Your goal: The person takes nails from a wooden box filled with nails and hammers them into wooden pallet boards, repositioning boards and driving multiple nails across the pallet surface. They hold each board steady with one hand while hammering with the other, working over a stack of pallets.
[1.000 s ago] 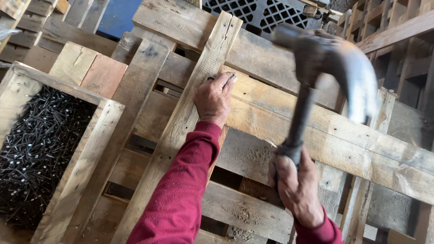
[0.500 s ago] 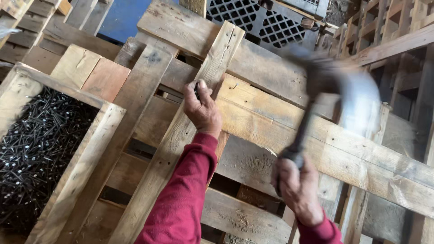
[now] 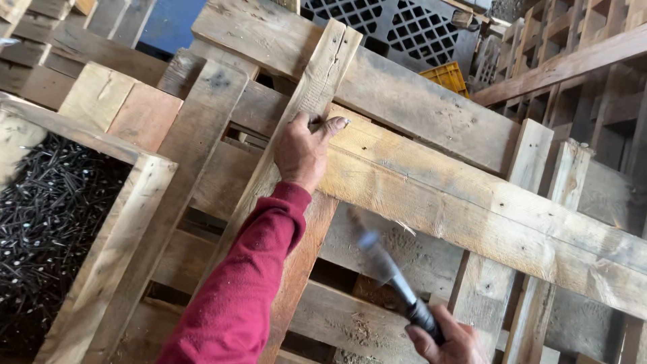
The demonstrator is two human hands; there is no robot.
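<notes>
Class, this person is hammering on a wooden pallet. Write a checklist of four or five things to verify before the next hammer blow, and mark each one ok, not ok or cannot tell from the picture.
1. Left hand steadies the narrow slat: ok, it rests flat on the slat with fingers curled over its edge.
2. Right hand grips the hammer firmly: ok, it is closed round the dark handle.
3. Hammer head position: cannot tell, it is motion-blurred.
4. A nail is set and upright under the fingertips: cannot tell, none is visible.
5. Left fingers clear of the strike point: cannot tell, the strike point is not evident.
6. Nail supply within reach: ok, the wooden box of nails sits beside the left arm.
</notes>
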